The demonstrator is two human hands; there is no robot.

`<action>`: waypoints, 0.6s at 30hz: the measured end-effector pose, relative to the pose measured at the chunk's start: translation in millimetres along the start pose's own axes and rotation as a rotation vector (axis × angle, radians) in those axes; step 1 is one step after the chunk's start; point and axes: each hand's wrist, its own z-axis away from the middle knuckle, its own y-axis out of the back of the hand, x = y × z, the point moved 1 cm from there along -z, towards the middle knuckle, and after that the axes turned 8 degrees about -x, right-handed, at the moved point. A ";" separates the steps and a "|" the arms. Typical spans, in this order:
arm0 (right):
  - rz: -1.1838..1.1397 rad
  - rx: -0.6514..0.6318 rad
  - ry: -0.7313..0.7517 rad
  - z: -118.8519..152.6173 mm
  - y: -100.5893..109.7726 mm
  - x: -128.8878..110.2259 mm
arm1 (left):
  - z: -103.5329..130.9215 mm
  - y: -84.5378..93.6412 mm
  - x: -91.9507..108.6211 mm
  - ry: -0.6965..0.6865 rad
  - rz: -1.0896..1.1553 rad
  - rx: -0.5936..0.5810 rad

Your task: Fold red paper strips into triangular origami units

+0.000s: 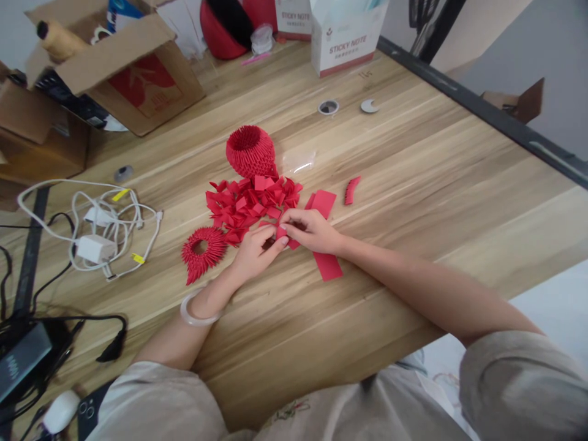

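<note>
Red paper piece, one, small: located at the near edge of the heap of folded paper, the landmark for all I list from my distant post. Right hand: thumb and forefinger pinching that piece. Left hand: thumb and fingertips closed on its other side, partly hidden from me; I judge the two-sided hold keeps so slight a piece steady for close fingerwork. Bowl-shaped paper vessel, one: upright, directly beyond the heap, probably set there to leave the near side free. Spiky paper ring, one, with a tail: lying flat to the heap's near left, beside the left hand. Flat paper strips, several: right of the heap, partly under the right hand, within easy reach, I suppose. Curved paper segment, one: farther right of the heap, apart from the strips.
</note>
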 end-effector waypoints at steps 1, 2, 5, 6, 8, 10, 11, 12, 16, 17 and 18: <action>-0.005 0.001 0.002 0.0 0.0 0.2 | 0.1 -0.2 -0.2 0.002 0.001 0.001; -0.010 0.002 0.006 0.0 -0.1 0.4 | 0.2 -0.3 -0.5 0.004 0.001 0.002; -0.023 0.005 0.016 -0.2 -0.4 1.3 | 0.2 -0.9 -1.1 0.004 0.000 -0.004; -0.028 0.006 0.016 -0.2 -0.5 1.6 | 0.2 -1.0 -1.3 0.002 0.000 -0.005; -0.032 0.007 0.012 -0.2 -0.7 2.0 | 0.0 -1.1 -1.5 -0.003 -0.004 -0.007; -0.030 0.002 0.008 0.0 -0.9 2.2 | -0.3 -0.8 -1.4 -0.010 -0.008 -0.005; -0.028 -0.002 0.006 0.1 -1.0 2.3 | -0.5 -0.6 -1.1 -0.014 -0.010 -0.005; -0.026 -0.003 0.004 0.3 -1.0 2.3 | -0.6 -0.3 -0.9 -0.017 -0.013 -0.007; -0.024 0.005 0.008 1.1 -0.9 3.2 | -0.9 0.0 -0.1 -0.008 -0.026 -0.015; -0.025 0.006 0.011 1.2 -1.0 3.5 | -0.8 -0.1 -0.1 -0.004 -0.025 -0.015; -0.026 0.006 0.012 1.3 -1.1 3.9 | -0.8 -0.2 -0.2 -0.002 -0.022 -0.015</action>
